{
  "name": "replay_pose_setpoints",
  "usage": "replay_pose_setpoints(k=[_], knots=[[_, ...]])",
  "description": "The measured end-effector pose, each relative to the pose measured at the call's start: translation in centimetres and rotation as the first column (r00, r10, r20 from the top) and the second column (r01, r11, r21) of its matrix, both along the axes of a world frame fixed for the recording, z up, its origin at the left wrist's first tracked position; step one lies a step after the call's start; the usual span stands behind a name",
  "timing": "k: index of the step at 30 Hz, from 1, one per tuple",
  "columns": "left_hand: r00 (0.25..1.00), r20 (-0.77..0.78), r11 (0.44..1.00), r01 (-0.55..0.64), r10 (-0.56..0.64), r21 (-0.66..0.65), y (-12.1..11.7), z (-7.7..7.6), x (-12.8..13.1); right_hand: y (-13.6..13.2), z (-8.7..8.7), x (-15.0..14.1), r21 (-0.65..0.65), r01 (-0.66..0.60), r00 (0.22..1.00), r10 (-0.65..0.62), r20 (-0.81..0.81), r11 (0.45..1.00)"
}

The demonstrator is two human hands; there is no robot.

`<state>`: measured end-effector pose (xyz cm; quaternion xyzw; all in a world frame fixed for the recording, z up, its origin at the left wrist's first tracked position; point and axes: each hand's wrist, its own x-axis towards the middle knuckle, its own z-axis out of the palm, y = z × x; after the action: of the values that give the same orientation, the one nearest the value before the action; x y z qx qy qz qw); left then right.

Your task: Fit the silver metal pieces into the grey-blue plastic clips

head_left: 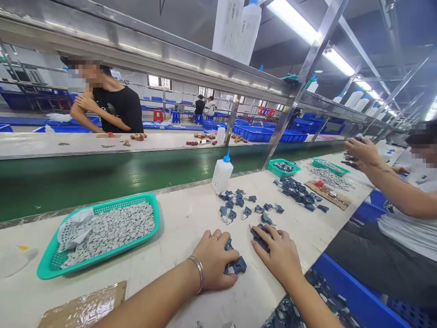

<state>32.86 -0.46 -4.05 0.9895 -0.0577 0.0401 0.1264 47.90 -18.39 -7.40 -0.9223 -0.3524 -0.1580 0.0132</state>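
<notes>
Head view: rests both hands on the bench (pixel 182 218), just beside each other. Curves the left hand (pixel 215 260) palm-down, thumb and forefinger parted around dark blue parts (pixel 241 265), 1 of them against the thumb tip; impossible to judge any firm grip from this angle. Wears a silver bracelet (pixel 199 274) on the left wrist. Lays the right hand (pixel 278 253) palm-down, fingers half bent and slightly spread over another dark part (pixel 258 233); unclear whether held or merely covered. Just beyond both hands, more loose dark blue parts, then a white bottle (pixel 221 176) with a blue cap. Left of the left hand, a green basket (pixel 157 214) of small grey-white pieces (pixel 119 228); beside the left forearm, a taped piece of cardboard (pixel 85 307). Below the right hand, past the bench edge, a blue bin (pixel 343 284) and a mass of dark parts. Farther right of the right hand, a dark heap (pixel 300 193), 2 smaller green baskets (pixel 285 173) and a co-worker's raised hands (pixel 364 151). Well beyond both hands, a green belt (pixel 133 177).
</notes>
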Motion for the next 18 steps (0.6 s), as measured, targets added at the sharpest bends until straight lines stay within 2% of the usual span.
replay_pose_setpoints(k=[12,14,15,18], knots=[[0.989,-0.07,0.99,-0.136,0.133,-0.031,-0.2,0.1,1.0,1.5,-0.3,-1.1,-0.06,-0.036,0.995,0.042,0.09,0.998],[0.982,-0.105,0.985,-0.163,0.156,-0.052,-0.3,0.3,0.9,1.9,-0.5,-0.8,-0.062,-0.108,0.99,0.113,0.087,0.992],[0.978,-0.127,0.982,-0.173,0.163,-0.071,-0.3,0.4,0.9,2.1,-0.8,-0.5,-0.073,-0.192,0.977,0.197,0.078,0.979],[0.966,-0.178,0.967,-0.213,0.187,-0.14,0.4,0.4,1.2,2.9,-2.6,1.3,-0.038,-0.359,0.928,0.361,0.088,0.933]])
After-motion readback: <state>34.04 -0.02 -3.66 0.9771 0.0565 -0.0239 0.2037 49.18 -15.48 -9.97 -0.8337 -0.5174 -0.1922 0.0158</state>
